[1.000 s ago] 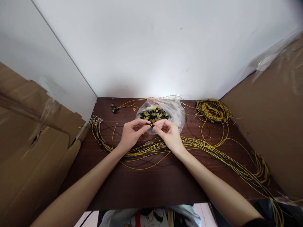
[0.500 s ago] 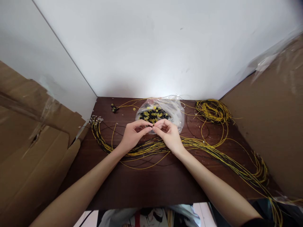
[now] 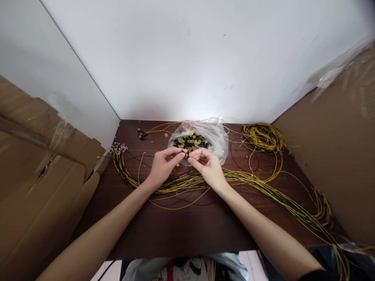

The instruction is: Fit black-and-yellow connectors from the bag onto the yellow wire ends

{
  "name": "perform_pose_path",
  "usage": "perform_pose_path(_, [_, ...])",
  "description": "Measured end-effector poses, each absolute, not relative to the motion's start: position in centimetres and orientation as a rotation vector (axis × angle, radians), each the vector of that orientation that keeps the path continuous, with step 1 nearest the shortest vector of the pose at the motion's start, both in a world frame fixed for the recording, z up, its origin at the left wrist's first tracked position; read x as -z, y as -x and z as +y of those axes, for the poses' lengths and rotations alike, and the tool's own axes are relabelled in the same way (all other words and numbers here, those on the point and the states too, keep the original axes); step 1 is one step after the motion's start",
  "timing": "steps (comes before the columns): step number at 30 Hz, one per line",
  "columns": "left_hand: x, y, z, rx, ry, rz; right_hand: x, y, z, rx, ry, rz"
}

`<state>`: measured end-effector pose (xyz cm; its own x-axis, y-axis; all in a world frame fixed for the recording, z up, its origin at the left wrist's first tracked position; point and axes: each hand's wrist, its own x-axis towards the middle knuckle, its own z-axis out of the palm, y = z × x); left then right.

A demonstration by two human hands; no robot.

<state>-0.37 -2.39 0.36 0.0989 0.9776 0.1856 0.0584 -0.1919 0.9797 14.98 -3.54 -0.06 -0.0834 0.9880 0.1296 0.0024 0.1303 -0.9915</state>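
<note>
Wire work around a clear plastic bag [image 3: 219, 145] on the tabletop [image 3: 181, 236]. Left of and in front of the bag, the left forearm [image 3: 108, 224] slants inward, its lower end cut off by the frame. At the bag's near edge, the left hand [image 3: 163, 167] bends inward, thumb and index tips pinched on a small dark piece [image 3: 184, 152]; its other fingers are partly hidden. The piece appears before the bag's near side, too small and too covered for its shape to be read. Inside the bag, the nearest of the black-and-yellow parts [image 3: 190, 141] are masked by the fingertips. Just right of the piece, the right hand [image 3: 210, 168] mirrors the left, thumb and forefinger nearly meeting; whether they grip anything cannot be told. A bundle of yellow and black wires [image 3: 181, 185] crosses in front of the bag, partly hidden beneath the hands. Right of and in front of the bag, the right forearm [image 3: 263, 224] ends in a dark sleeve [image 3: 315, 275], cropped below.
</note>
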Motion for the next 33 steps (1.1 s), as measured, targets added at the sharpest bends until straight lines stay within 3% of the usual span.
perform_pose_path(33, [-1.1,0.2,-2.7,-0.986,-1.680,0.979,-1.1,-15.8,-3.3,-0.991,1.117,-1.323])
